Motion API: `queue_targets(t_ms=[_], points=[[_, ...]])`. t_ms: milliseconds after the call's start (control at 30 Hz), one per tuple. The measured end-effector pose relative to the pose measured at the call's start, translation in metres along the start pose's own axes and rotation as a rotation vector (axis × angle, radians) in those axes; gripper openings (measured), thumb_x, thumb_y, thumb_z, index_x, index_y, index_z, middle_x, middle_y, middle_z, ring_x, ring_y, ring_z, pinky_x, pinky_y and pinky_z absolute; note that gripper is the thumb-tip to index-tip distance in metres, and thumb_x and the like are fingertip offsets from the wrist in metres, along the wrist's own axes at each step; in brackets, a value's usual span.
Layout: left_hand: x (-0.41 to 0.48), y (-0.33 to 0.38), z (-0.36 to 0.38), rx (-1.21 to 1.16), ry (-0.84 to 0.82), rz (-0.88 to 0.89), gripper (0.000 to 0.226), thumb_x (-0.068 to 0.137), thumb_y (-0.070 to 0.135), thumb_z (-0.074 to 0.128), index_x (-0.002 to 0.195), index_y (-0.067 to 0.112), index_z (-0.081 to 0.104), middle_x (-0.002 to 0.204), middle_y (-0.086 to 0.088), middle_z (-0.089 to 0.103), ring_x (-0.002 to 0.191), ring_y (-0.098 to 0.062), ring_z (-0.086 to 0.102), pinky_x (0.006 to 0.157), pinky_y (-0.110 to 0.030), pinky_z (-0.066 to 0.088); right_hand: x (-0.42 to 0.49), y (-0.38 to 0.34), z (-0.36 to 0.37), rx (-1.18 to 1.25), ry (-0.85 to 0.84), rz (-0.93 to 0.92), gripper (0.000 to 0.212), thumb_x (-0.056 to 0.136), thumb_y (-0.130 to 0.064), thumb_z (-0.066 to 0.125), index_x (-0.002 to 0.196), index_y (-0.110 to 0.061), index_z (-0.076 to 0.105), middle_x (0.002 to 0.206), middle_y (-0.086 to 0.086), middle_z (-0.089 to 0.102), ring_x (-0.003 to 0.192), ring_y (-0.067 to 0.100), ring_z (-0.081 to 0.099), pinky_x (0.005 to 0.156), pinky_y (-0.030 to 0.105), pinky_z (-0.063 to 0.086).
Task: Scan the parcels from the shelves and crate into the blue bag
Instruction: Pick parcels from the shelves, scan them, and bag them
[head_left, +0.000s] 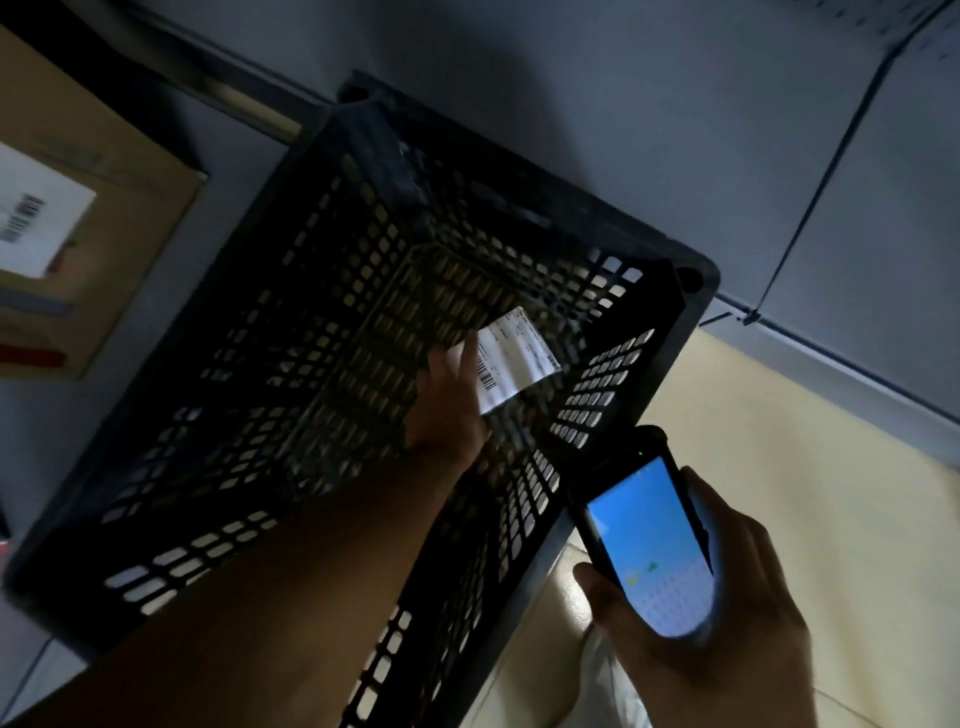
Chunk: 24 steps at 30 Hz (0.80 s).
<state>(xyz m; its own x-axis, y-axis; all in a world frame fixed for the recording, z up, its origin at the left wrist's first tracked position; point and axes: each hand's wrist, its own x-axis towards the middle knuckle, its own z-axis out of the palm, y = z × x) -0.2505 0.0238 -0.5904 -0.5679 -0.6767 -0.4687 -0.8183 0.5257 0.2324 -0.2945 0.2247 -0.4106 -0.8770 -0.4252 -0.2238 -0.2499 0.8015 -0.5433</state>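
Box (104, 218) beside crate (234, 312), left hand (447, 400) holds parcel (519, 358), right hand (737, 639) scanner (649, 545)

A dim parcel depot or stockroom for sorting deliveries.
A black perforated plastic crate (695, 283) fills the middle, with a small labelled parcel (514, 358) bearing a barcode inside it. At the far left lies a cardboard box (132, 223) with a white shipping label (39, 215), and at the near right a handheld scanner (649, 545) glows blue.
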Motion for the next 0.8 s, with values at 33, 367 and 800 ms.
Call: queue_targets(t_ms=[33,367,800], points=[[0.001,-0.009,-0.003,0.024,-0.019,0.040,0.123,0.075,0.031,0.086,0.161,0.031,-0.001,0.153,-0.011,0.024,0.133,-0.032,0.038,0.095,-0.047,0.054,0.001,-0.004,-0.007,0.015,-0.012,-0.013,0.083,0.053,-0.030,0.093,0.125,-0.002,0.064,0.109,0.013,0.069,0.093,0.032,0.065,0.090,0.044,0.044],[-0.072,-0.008,-0.166,-0.087,-0.050,0.393,0.119,0.067,0.041,0.088,0.160,0.023,0.015,0.155,-0.002,0.034,0.141,-0.020,0.030,0.117,-0.038,0.035,-0.003,-0.067,-0.081,-0.016,-0.118,-0.072,0.094,0.049,-0.047,0.078,0.133,-0.013,0.055,0.115,0.005,0.061,0.095,0.034,0.066,0.079,0.041,0.054],[-0.267,0.011,-0.554,0.066,-0.083,0.603,0.128,0.070,0.021,0.082,0.160,0.042,-0.007,0.160,0.003,0.030,0.144,-0.024,0.032,0.118,-0.041,0.035,-0.080,-0.264,-0.350,-0.198,-0.413,-0.186,0.087,0.061,-0.066,0.058,0.139,-0.029,0.049,0.127,-0.007,0.056,0.108,0.022,0.056,0.085,0.037,0.042]])
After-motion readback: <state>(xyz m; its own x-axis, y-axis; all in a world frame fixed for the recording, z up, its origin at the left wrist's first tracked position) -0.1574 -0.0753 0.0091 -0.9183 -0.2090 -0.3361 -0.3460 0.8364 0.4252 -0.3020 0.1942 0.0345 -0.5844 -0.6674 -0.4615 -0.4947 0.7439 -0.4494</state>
